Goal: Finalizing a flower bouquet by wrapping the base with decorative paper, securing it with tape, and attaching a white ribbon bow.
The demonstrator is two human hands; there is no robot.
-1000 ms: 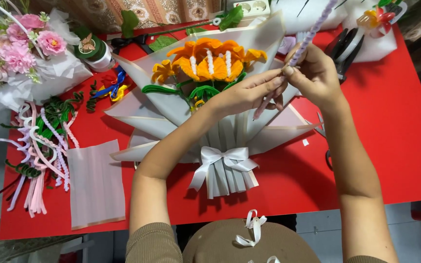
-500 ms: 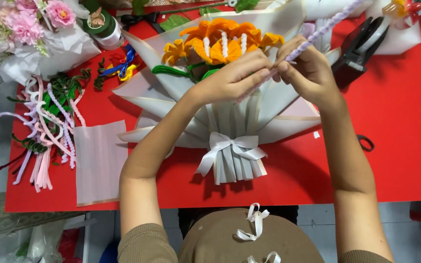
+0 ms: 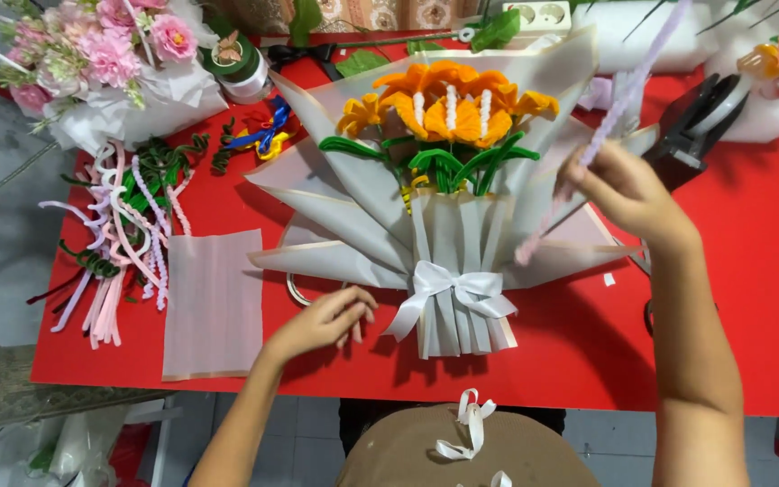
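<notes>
A bouquet (image 3: pixel 448 113) of orange pipe-cleaner flowers with green stems lies on the red table (image 3: pixel 750 298), wrapped in translucent white paper (image 3: pixel 335 194) and tied with a white ribbon bow (image 3: pixel 448 287). My right hand (image 3: pixel 619 189) is at the bouquet's right side, pinching a long lilac pipe cleaner (image 3: pixel 633 81) that runs up and away. My left hand (image 3: pixel 326 320) rests low on the table by the wrap's lower left edge, fingers loosely spread, holding nothing.
Loose pink, white and green pipe cleaners (image 3: pixel 123 234) and a sheet of wrapping paper (image 3: pixel 212 302) lie at left. A pink flower bouquet (image 3: pixel 110 54) and a green tape roll (image 3: pixel 241 68) sit at the back left. A black tool (image 3: pixel 696 117) lies at right.
My left hand has left the bouquet's middle and dropped to the table at the lower left. My right hand has drawn the lilac pipe cleaner out to the right.
</notes>
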